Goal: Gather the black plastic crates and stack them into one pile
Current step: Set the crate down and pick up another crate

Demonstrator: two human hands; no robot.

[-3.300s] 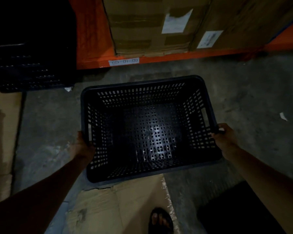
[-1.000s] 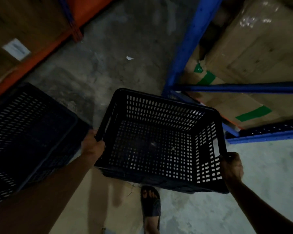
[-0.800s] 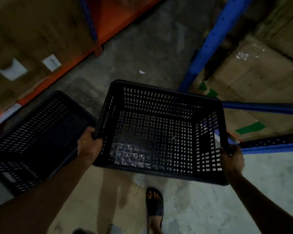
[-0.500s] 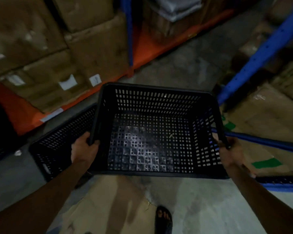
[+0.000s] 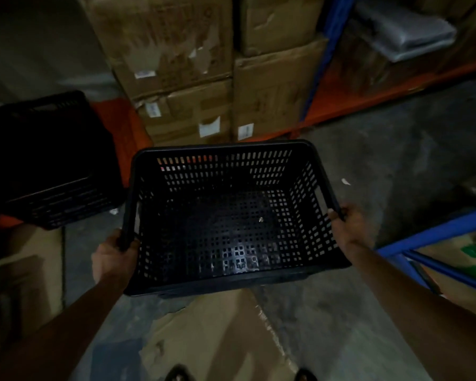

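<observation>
I hold an empty black perforated plastic crate (image 5: 226, 215) in front of me, above the floor, its open top facing me. My left hand (image 5: 112, 259) grips its left rim and my right hand (image 5: 351, 226) grips its right rim near the handle slot. The crate that lay on the floor here a moment ago is hidden under the one I carry. A dark pile of black crates (image 5: 47, 160) stands at the left, against the orange rack.
Stacked cardboard boxes (image 5: 204, 78) fill the orange rack ahead. A blue rack upright (image 5: 322, 59) rises at the right of the boxes, and a blue beam (image 5: 434, 232) crosses at the right. Flattened cardboard (image 5: 220, 334) lies on the concrete floor by my feet.
I have turned left with the crate in both hands. The view swung from the blue rack to the boxes, and the carried crate now hangs over the spot where the floor crate lay.
</observation>
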